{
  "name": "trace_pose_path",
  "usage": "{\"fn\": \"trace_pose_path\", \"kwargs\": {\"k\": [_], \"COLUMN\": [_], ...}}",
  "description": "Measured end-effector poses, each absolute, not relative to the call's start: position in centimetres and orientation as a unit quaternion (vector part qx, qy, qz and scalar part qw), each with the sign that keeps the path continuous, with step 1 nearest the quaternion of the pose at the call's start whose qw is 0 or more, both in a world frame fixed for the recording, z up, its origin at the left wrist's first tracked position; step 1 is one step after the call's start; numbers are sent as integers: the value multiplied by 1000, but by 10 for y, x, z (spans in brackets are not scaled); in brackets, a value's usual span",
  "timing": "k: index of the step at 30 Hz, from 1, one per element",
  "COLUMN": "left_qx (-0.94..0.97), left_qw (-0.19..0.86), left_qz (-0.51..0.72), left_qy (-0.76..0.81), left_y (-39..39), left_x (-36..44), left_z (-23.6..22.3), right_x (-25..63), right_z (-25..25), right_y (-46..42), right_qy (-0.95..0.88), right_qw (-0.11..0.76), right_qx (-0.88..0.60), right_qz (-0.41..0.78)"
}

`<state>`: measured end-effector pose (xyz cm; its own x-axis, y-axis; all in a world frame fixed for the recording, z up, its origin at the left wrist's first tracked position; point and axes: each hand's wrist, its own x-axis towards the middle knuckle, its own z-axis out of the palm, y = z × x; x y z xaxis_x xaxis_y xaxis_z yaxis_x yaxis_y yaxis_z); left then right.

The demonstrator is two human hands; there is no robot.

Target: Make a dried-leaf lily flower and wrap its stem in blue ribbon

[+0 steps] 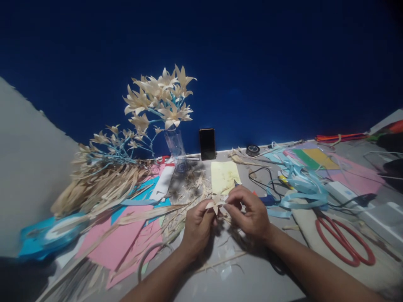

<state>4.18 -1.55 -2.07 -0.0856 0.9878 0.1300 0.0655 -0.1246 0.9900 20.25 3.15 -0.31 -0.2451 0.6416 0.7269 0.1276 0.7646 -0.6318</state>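
A small cream husk flower (pixel 215 204) with pointed petals is held at the middle of the table. My left hand (pixel 199 226) is closed on its base, thumb in front. At the flower's right side my right hand (pixel 248 214) pinches a petal tip between thumb and forefinger. Just beyond the hands lies a yellow paper sheet (pixel 224 174) with dark specks on it. The dark blue tool (pixel 267 200), partly hidden behind my right hand, looks like a glue gun, its nozzle over the sheet.
A clear vase (pixel 176 147) of similar flowers stands behind, left of a propped phone (pixel 207 144). Dried husks (pixel 103 188) and pink paper (pixel 122 239) spread leftward. To the right lie red-handled scissors (pixel 344 239), light-blue ribbon (pixel 304 184) and a white power strip (pixel 341 191).
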Motion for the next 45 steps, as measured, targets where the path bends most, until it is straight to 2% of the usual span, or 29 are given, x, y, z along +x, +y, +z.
{"fn": "trace_pose_path", "kwargs": {"k": [6, 13, 20, 30, 45], "left_qx": [550, 551, 508, 529, 594], "left_qw": [409, 428, 446, 399, 336], "left_qz": [520, 515, 546, 551, 571], "left_qy": [510, 497, 495, 507, 456], "left_y": [-17, -18, -15, -15, -18], "left_x": [40, 39, 40, 40, 38], "left_z": [-21, -22, -20, -23, -16], "right_x": [204, 204, 204, 199, 196], "right_z": [-5, -5, -2, -8, -18], "right_y": [35, 35, 35, 32, 26], "right_qy": [-736, -755, -760, -658, -624], "right_qw": [524, 481, 424, 412, 437], "right_qx": [-318, -329, -316, -342, -331], "right_qz": [287, 302, 377, 529, 557]}}
